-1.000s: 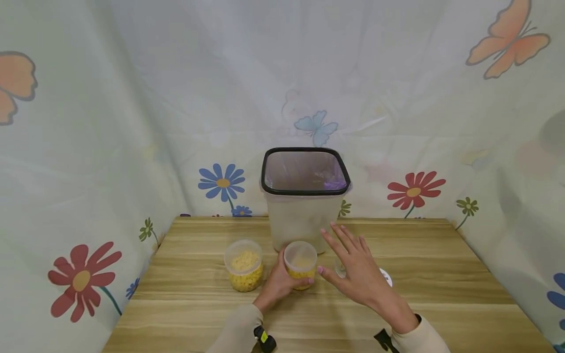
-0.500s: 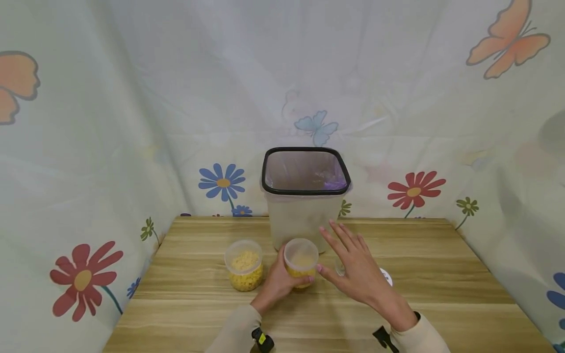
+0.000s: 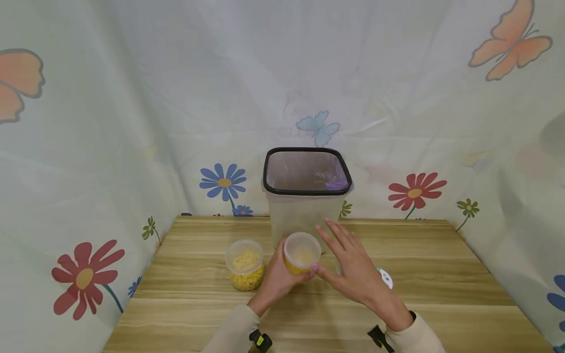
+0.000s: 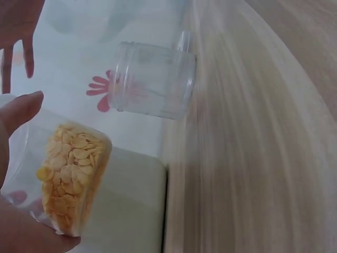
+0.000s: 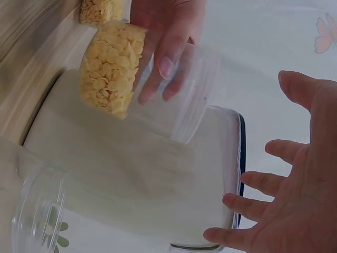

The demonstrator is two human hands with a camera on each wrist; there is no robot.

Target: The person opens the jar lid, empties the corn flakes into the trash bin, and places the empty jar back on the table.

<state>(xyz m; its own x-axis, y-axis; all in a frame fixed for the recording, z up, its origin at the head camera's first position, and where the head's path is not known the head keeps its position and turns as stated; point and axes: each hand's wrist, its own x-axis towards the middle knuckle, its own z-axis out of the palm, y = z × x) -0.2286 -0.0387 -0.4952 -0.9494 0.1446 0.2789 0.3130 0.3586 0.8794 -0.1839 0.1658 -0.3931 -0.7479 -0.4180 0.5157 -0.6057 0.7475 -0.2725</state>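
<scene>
My left hand (image 3: 275, 279) grips a clear plastic tub (image 3: 302, 247), with fingers and thumb round its side. Thin yellow flakes (image 4: 73, 174) fill its lower part. In the left wrist view the tub hangs above the table and leans a little. My right hand (image 3: 355, 269) is just to its right, fingers spread in the air and holding nothing. A clear jar (image 4: 152, 79) with no contents visible stands on the table, mostly hidden behind the right hand in the head view. Left of my left hand stands a second tub (image 3: 245, 277) of yellow flakes.
Behind the hands a pale bin (image 3: 304, 211) with a black rim and a thin liner stands on the wooden table (image 3: 441, 284). A white round piece (image 3: 386, 278) with dark marks lies past the right hand. Flower-printed cloth (image 3: 220, 98) encloses the back and sides.
The tub in my left hand has risen off the table and come nearer the camera. My right hand has shifted slightly left, closer to the tub's rim, still spread.
</scene>
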